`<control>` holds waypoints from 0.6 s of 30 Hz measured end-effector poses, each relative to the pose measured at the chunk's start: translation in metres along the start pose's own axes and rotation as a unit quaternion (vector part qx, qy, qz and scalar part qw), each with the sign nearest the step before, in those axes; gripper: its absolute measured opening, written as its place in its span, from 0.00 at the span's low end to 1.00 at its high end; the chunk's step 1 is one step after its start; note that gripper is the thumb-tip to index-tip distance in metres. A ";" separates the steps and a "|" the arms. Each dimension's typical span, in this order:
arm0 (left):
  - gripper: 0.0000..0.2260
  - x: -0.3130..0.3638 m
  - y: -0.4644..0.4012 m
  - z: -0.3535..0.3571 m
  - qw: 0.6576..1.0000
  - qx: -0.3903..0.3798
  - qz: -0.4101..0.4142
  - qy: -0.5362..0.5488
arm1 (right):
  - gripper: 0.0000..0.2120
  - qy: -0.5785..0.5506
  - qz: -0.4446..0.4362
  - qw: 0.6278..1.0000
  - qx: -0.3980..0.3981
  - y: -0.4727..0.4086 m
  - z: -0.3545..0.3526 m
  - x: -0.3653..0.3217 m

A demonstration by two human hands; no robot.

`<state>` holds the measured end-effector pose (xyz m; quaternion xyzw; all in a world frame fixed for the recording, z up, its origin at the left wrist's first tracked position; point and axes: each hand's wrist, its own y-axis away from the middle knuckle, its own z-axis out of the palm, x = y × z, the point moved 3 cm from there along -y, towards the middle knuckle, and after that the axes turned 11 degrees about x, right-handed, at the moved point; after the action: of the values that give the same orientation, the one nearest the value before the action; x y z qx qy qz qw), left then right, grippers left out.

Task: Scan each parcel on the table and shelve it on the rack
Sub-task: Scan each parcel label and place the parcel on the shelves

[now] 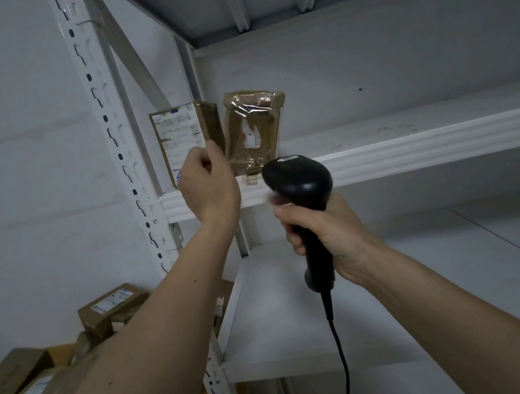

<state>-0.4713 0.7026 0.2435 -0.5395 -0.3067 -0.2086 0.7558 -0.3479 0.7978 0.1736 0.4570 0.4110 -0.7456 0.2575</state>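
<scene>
White walls stand behind a white metal rack (119,145) with wide shelves. Two brown parcels stand up on the shelf (416,148) near its left end, side by side and just about touching. One box (181,131) is on the left, with a white label facing out. Next to it, on the right, is a bag (251,128) wrapped in shiny tape, and it leans a little.

A person's left hand (207,181) is up in front of the box, down low by its label. Its fingers are curled in, with the tips close to the box. I cannot tell if they touch it or hold it.

A right hand (318,231) is just below the shelf edge. It grips the handle of a black scanner (299,183), fingers wrapped tight around it. The scanner's head points up toward the parcels. A black cord (341,356) hangs down from the handle.

Below is another white shelf.

Down in the left corner, more brown boxes (111,308) lie in a heap on a table (58,354). Some have white labels.
</scene>
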 end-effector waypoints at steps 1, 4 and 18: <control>0.18 -0.006 0.006 -0.007 1.000 -0.010 0.003 0.017 | 0.01 0.001 0.004 1.000 -0.027 0.003 0.005 0.002; 0.21 -0.032 0.025 -0.032 1.000 -0.019 -0.017 0.015 | 0.07 0.013 0.022 0.997 -0.069 0.011 0.022 0.020; 0.17 -0.212 0.062 -0.220 0.966 -0.049 -0.214 -0.138 | 0.09 0.062 0.145 0.973 -0.170 0.070 0.164 0.188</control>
<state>-0.5323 0.5116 0.0047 -0.5213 -0.5062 -0.3038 0.6162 -0.4563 0.6196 0.0192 0.5064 0.4767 -0.5897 0.4106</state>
